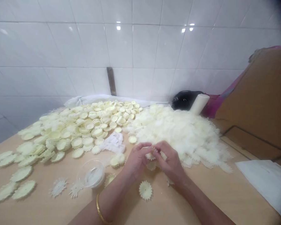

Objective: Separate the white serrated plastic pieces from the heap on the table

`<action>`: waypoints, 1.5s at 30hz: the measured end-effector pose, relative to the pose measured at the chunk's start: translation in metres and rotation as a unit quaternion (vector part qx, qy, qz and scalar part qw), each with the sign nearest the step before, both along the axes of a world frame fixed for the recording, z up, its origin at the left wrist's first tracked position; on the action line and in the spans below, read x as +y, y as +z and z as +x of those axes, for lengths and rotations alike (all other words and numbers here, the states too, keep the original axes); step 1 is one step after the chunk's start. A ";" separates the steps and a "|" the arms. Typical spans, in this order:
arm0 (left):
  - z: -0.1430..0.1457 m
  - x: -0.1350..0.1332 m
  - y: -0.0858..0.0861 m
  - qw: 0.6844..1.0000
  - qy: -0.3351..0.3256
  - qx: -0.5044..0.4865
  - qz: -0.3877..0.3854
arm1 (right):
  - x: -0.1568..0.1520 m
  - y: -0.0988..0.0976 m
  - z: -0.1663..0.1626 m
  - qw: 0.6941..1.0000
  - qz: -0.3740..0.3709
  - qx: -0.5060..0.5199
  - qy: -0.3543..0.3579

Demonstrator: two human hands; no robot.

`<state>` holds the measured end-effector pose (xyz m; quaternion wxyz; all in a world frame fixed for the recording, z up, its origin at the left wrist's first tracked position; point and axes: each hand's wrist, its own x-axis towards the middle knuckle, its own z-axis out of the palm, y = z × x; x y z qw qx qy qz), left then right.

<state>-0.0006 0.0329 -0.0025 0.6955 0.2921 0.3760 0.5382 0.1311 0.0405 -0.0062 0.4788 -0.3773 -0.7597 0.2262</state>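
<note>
My left hand (138,160) and my right hand (170,159) meet over the table, fingers pinched on a small pale-yellow scalloped disc (151,155). The fingers partly cover the disc. Just below them lies another scalloped disc (145,190), flat on the wood. Left of my left forearm stands a clear plastic cup (93,176) with something whitish inside. Two whiter toothed discs, one a spiky cutout (58,187), rest beside the cup. A crumpled white cloth (113,142) lies beyond my left hand.
A big heap of pale-yellow discs (84,128) spreads over the left of the table (175,209). Fluffy white pieces (178,131) pile up at the right. Behind them are a black object (186,98) and a white roll (199,104). A cardboard box (255,93) and white sheet (264,178) are far right.
</note>
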 end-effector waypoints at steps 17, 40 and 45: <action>0.003 0.000 -0.003 0.985 0.052 0.141 0.087 | -0.003 0.004 0.003 0.991 -0.073 0.078 -0.076; 0.008 -0.004 -0.001 0.988 -0.031 0.134 0.076 | 0.000 0.010 0.005 0.973 -0.176 0.149 0.002; 0.010 0.004 -0.003 0.988 -0.036 0.133 0.071 | 0.005 0.008 0.008 0.962 -0.194 0.190 0.029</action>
